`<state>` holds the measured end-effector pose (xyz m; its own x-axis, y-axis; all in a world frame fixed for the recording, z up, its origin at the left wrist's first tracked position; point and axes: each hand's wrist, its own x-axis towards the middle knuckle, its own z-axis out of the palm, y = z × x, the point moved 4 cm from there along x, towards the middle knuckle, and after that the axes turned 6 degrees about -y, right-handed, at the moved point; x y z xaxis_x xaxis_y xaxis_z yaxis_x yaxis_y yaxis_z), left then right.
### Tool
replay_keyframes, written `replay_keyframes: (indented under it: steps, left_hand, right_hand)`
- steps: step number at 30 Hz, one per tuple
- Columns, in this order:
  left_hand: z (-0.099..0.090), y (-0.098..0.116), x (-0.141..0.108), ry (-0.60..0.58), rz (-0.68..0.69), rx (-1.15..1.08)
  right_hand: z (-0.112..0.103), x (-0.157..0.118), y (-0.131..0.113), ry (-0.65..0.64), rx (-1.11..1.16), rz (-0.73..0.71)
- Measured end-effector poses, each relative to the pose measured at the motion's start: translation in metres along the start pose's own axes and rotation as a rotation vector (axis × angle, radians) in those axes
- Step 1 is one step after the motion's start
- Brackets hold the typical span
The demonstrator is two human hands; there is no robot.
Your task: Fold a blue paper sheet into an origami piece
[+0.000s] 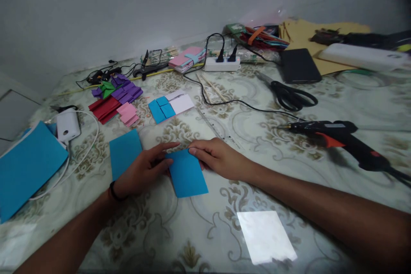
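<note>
A blue sheet of paper (188, 175) lies between my hands on the patterned tablecloth. My right hand (216, 156) pinches its upper right corner between thumb and fingers. My left hand (144, 165) holds its upper left edge with the thumb, the index finger stretched out above the top edge. A second blue sheet (125, 152) lies flat beside my left hand and is partly covered by it. Beyond my hands rest folded blue paper pieces (162, 109) on a white sheet (182, 103), next to a clear ruler (213, 126).
Larger blue sheets (32, 171) and a white power bank (68, 124) with a cable lie left. Red (104, 109), purple (126, 91) and pink (127, 114) folded papers lie behind. Right are black scissors (290, 94) and a glue gun (340, 132); a power strip (222, 64) stands behind.
</note>
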<state>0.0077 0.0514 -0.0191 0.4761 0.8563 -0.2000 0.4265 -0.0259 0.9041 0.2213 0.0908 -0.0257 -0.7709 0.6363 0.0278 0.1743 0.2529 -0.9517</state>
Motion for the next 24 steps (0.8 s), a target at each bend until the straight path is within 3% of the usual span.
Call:
replay_keyframes:
  steps: [7, 17, 24]
  left_hand:
    - [-0.0009, -0.0026, 0.0025, 0.002, -0.044, -0.026]
    - [-0.0012, -0.0044, 0.0019, 0.032, -0.084, -0.051]
    - [-0.0075, -0.0102, 0.0039, 0.222, -0.045, -0.203]
  right_hand:
    - [-0.0008, -0.0018, 0.0004, 0.027, 0.019, 0.051]
    - [-0.0010, -0.0002, -0.0003, 0.024, -0.027, -0.001]
    - [0.0015, 0.0006, 0.0021, -0.006, -0.053, 0.014]
